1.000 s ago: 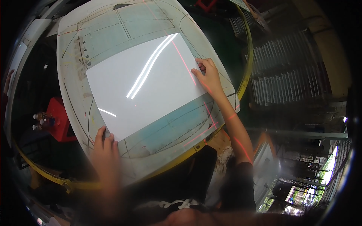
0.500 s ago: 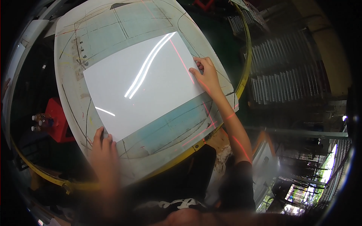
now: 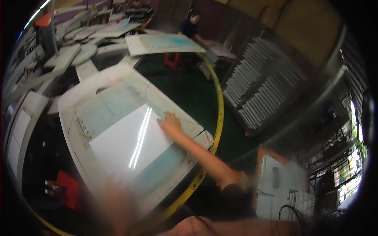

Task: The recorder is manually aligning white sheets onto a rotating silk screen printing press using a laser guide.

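A glossy white sheet lies flat on a pale, rounded board marked with dark lines and bluish stains. Two bright streaks of reflected light cross the sheet. At its right edge rests my right hand, fingers apart and touching the edge and the board beside it. My left hand is by the sheet's near left corner, smeared by motion, so its fingers cannot be made out. Thin red light lines fall across the board and my right forearm.
A yellow curved rail runs round the board. Another stained board stands beyond, with two people at work behind it. A rack of stacked trays is at right. A red stool with bottles stands at left.
The view has tilted up, bringing the far boards and two people into sight. My right hand's fingers have spread at the sheet's edge; my left hand has blurred.
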Tool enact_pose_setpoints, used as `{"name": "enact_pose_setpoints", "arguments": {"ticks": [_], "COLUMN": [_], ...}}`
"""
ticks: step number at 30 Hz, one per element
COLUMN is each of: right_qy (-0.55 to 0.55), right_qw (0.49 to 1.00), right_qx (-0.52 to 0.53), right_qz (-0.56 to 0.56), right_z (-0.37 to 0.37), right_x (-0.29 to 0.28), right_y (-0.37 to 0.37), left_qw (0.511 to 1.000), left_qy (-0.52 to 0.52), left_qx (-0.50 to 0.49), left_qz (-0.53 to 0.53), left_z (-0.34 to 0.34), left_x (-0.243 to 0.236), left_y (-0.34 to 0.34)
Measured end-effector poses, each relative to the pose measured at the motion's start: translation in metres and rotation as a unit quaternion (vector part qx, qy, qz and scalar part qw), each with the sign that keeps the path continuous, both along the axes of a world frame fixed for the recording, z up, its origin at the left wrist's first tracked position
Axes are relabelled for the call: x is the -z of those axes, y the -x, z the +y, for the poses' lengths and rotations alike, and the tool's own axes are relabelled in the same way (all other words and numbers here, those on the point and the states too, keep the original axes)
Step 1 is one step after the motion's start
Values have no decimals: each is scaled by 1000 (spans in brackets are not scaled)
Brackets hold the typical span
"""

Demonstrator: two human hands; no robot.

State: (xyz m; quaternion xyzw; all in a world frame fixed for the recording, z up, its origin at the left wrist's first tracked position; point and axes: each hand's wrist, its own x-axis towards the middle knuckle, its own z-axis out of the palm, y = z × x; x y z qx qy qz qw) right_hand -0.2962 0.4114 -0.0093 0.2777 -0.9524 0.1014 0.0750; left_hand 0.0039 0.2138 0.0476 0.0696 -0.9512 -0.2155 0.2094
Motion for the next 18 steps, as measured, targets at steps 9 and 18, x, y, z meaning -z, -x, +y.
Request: {"name": "enact_pose_setpoints", "arguments": {"ticks": [9, 18], "right_qy": [84, -40], "right_qw": [985, 968], "right_qx": [-26, 243], "right_qz": [146, 44], "right_z": [133, 358], "right_x": [-18, -22], "right_y": [-163, -342], "left_qw": [687, 586], "left_qy": [-586, -581], "left_qx": [388, 552], "left_qz": [183, 119], "left_z": [79, 151], "left_x": [-95, -72], "left_y": [-24, -79]}}
